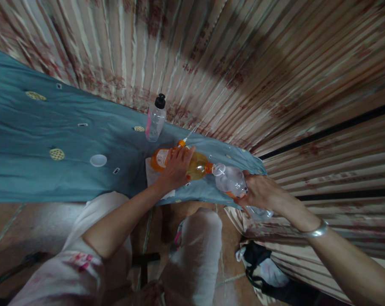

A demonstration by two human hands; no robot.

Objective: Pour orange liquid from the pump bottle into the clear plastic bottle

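My left hand is closed over the middle of a bottle of yellow-orange liquid, which lies nearly level with its neck to the right. The fingers of my right hand wrap round a clear plastic bottle, tilted with its wide mouth to the left. The two bottle mouths meet; whether they touch, I cannot tell. Just behind my left hand is an orange pump top with a thin pale tube pointing back right. A white sheet lies under the liquid bottle's left end.
A clear bottle with a black cap stands behind on the blue patterned cloth. A round white disc lies to the left. Pleated curtains hang behind and at right. Dark and white items sit low on the right.
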